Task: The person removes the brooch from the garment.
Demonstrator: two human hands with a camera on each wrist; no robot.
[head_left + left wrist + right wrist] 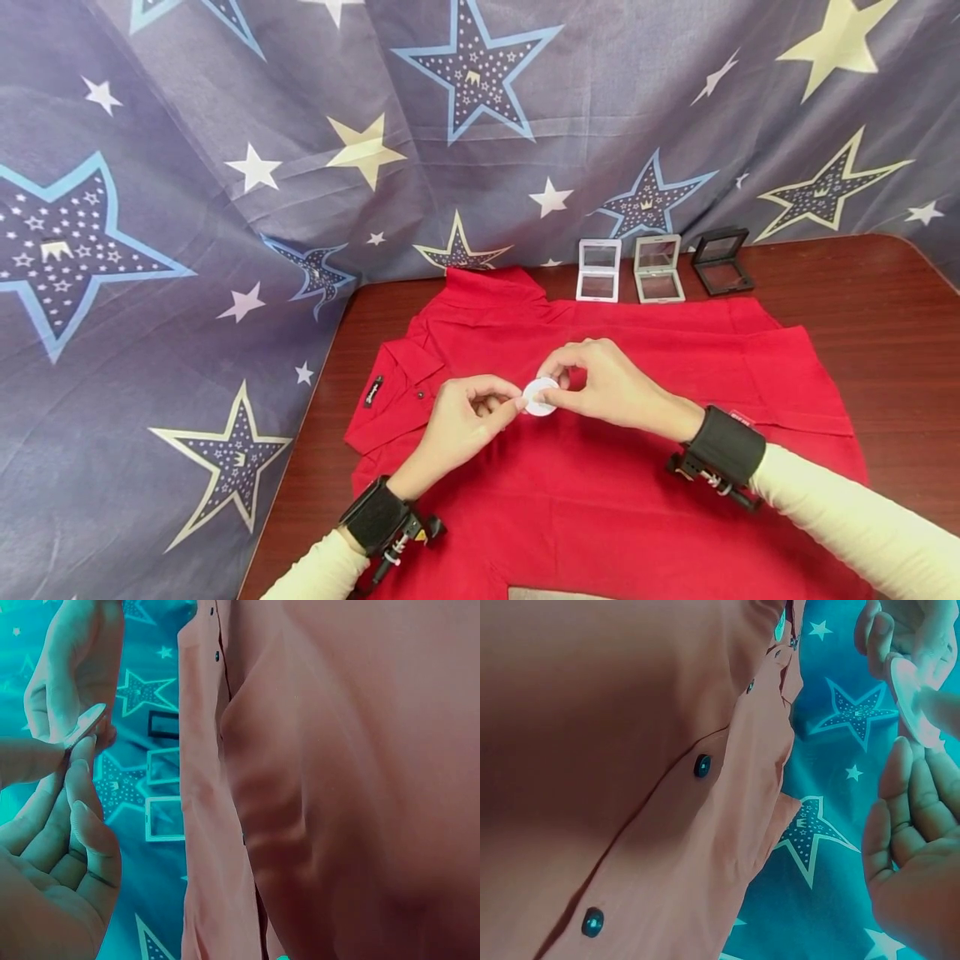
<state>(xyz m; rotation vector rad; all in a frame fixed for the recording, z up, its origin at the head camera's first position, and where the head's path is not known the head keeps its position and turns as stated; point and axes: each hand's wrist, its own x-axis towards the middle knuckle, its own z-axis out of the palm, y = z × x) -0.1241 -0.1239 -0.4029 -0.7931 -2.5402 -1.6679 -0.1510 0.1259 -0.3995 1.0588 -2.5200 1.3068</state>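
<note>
Above the middle of a red shirt [600,467] spread on the dark wooden desk [885,317], the head view shows both hands meeting on a small white disc [540,397]. The left hand [467,421] comes in from the lower left and pinches the disc's left edge with thumb and fingertips; the right hand [603,387] comes from the right and pinches its right and upper edge, fingers curled round it. The disc sits between the two hands, its flat face turned up toward the camera; being round, it shows no long axis. The shirt lies with its collar toward the left and its hem toward the right. Behind it, at the desk's far edge, stand three small square cases [658,268] in a row, two pale and one black, in front of a star-printed cloth [225,208].

From the left wrist, the left hand [52,862] fills the lower left, fingers curled upward, its fingertips touching the disc [84,725], which is seen nearly edge-on and tilted. The right hand [75,667] holds it from above. The shirt [337,787] fills the right side.

From the right wrist, the right hand [915,862] shows at the lower right, fingers bent, with the disc [915,705] just above it, held at the top by the left hand [904,630]. The shirt's buttoned placket [697,769] runs diagonally across the left.
</note>
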